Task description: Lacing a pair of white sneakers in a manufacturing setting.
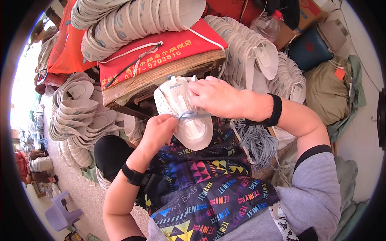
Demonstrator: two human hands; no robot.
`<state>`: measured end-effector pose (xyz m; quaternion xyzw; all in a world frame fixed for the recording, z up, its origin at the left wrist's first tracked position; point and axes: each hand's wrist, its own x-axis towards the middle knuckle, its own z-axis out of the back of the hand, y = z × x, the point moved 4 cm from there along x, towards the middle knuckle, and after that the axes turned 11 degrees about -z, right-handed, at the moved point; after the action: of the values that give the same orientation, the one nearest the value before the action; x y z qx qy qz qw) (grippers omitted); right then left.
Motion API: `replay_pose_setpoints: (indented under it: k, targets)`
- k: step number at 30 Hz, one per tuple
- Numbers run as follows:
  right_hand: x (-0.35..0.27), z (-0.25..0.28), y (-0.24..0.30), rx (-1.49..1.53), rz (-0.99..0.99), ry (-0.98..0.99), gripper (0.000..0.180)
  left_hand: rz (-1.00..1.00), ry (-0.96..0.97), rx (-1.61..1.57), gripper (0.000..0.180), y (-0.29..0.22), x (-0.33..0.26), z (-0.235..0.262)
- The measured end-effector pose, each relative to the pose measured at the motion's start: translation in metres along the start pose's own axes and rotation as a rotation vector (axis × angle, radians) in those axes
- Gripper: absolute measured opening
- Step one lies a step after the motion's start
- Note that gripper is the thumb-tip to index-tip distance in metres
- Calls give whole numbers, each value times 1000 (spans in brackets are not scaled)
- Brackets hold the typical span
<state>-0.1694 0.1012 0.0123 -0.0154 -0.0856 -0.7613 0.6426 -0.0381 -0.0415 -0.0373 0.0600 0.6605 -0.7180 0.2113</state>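
resting over the lap, a white shoe upper (185,114) is held between both hands, just in front of a worn wooden tabletop (161,78). the right hand (217,97) is laid across the upper's top edge from the right, its grip closed on the white material with the fingers curled over it. the left hand (161,130) sits at the upper's lower left side — its grip is pinched narrow on a grey lace (192,115), which is drawn in a loop across the middle of the upper toward the right hand. the upper thus lies between the two grips, touching both, toe end pointing down toward a dark patterned apron (209,188).

a red cloth bag (169,50) is spread on the tabletop, and stacks of white shoe uppers (132,20) are piled on it. more stacks (78,116) are seen on the floor at the left — and a bundle of grey laces (257,142) lies just right of the lap. black wristbands are worn on both wrists.
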Motion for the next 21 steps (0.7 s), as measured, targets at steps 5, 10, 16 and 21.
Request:
replay_pose_setpoints:
  k: [5, 10, 16, 21]
  targets:
    - [9, -1, -10, 152, 34, 4, 18, -73, 86, 310, 29, -20, -1, 1]
    - [13, -7, -16, 235, 101, 75, 23, 29, 117, 135, 30, -18, 1, 0]
    - [6, -8, -17, 189, 51, 139, 19, 88, 155, -169, 28, -6, 0, 5]
    - [6, -17, -23, 499, -53, 213, 9, 50, 158, -21, 28, -10, 0, 6]
